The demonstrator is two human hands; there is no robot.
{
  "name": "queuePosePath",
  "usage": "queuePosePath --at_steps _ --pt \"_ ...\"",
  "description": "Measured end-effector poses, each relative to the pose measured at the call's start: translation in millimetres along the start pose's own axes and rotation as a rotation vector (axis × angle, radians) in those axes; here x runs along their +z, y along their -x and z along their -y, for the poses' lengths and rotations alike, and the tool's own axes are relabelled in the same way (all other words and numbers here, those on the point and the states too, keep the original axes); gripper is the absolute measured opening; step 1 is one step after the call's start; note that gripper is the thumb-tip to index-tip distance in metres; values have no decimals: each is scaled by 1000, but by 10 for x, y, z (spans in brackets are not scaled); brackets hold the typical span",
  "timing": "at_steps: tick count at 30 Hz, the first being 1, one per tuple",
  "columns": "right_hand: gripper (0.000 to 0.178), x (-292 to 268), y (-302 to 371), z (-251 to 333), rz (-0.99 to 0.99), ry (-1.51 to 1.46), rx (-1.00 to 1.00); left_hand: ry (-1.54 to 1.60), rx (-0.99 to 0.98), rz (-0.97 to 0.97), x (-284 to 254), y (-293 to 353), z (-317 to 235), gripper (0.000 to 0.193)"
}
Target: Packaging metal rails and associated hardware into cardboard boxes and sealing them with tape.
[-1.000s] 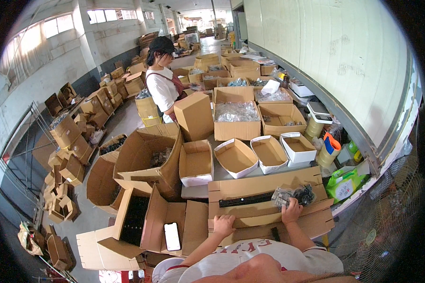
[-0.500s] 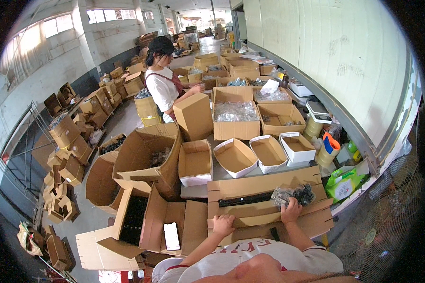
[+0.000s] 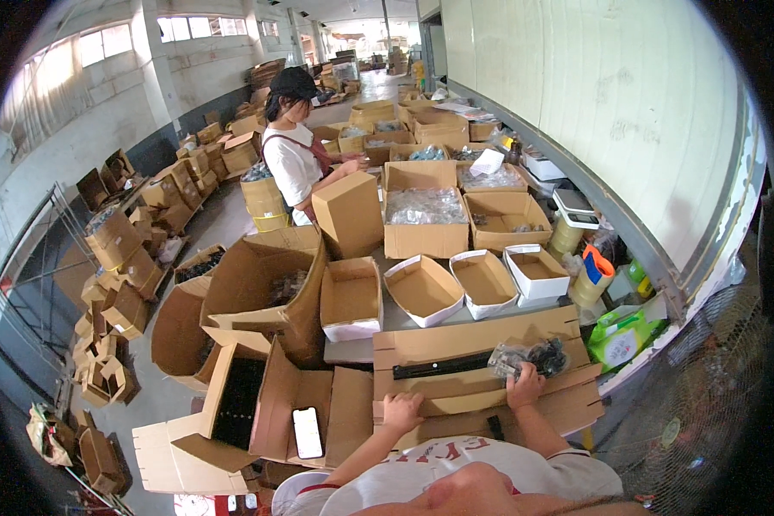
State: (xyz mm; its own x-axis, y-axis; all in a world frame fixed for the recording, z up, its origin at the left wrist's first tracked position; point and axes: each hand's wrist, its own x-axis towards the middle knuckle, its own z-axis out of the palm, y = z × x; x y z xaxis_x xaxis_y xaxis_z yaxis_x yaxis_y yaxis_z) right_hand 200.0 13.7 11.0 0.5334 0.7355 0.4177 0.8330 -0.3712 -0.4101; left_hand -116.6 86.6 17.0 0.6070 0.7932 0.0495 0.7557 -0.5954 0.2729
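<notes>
A long flat open cardboard box (image 3: pixel 464 344) lies in front of me. Inside it is a long black strip (image 3: pixel 439 365). At the strip's right end sits a clear plastic bag (image 3: pixel 509 357) with dark parts in it. My right hand (image 3: pixel 525 387) has its fingers bent onto the bag's near edge, gripping it. My left hand (image 3: pixel 402 412) is curled over the box's near cardboard edge, left of the bag. A short black piece (image 3: pixel 495 427) shows on the cardboard between my forearms.
Open cartons (image 3: pixel 267 288) crowd the left. A lit phone (image 3: pixel 307 433) rests on cardboard near my left arm. White-edged trays (image 3: pixel 424 291) line up beyond the box. A person (image 3: pixel 297 150) in a black cap stands far left. A fan guard (image 3: pixel 705 413) is at right.
The whole view has shifted slightly to the left. Both hands keep nearly the same places on the cardboard and the bag.
</notes>
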Motion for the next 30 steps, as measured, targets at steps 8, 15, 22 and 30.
queuePosePath --at_steps 8,15,22,30 --pt "46 75 7 -77 27 -5 15 2 18 -8 31 12 15 48" --pt "43 153 36 -149 -40 8 -35 -25 -12 40 6 1 -9 46" --pt "45 184 -5 -188 36 -24 -20 -9 -34 59 51 4 27 46" --pt "44 107 12 -96 -7 4 -40 -2 -59 124 -74 2 -20 48"
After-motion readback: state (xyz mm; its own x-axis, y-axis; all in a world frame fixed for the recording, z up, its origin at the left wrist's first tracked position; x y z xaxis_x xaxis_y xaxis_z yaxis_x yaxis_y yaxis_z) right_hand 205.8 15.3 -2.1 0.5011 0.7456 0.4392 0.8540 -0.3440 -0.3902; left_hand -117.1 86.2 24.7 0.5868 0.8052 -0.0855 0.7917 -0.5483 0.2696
